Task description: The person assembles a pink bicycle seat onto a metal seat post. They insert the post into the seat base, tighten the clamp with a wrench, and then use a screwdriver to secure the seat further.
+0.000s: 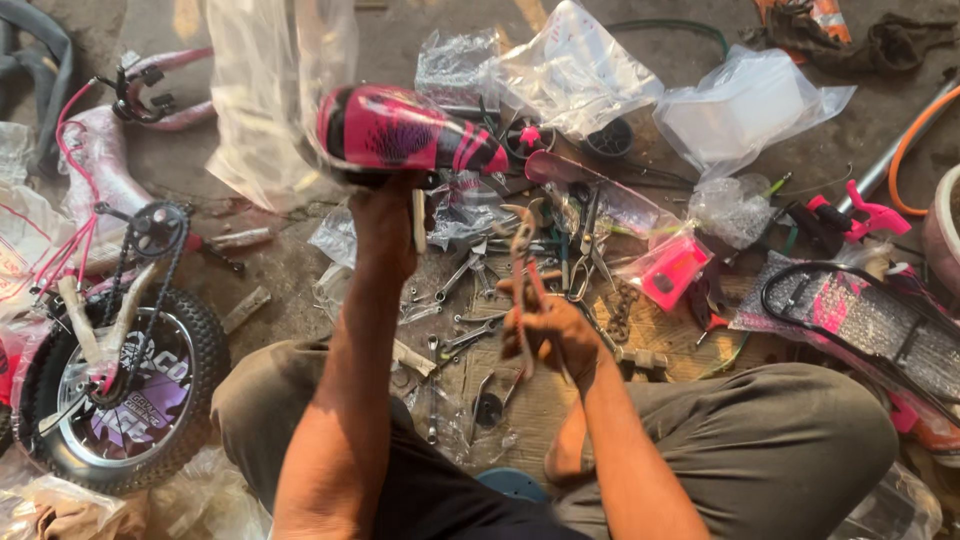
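Note:
My left hand (383, 222) is raised and grips a pink and black bicycle saddle (405, 133) from below, holding it up over the floor. My right hand (548, 325) is closed on a rusty metal bracket or clamp (522, 262) that sticks up from my fingers, a little lower and to the right of the saddle. Both hands hover above a scatter of spanners and small tools (465, 320) on a board on the floor between my knees.
A small bicycle wheel with chain and pink frame (125, 375) lies at the left. Clear plastic bags (575, 70) lie at the back. Pink bicycle parts (672, 270) and a wrapped black basket-like piece (860, 320) sit at the right. An orange hose (915, 140) curves at far right.

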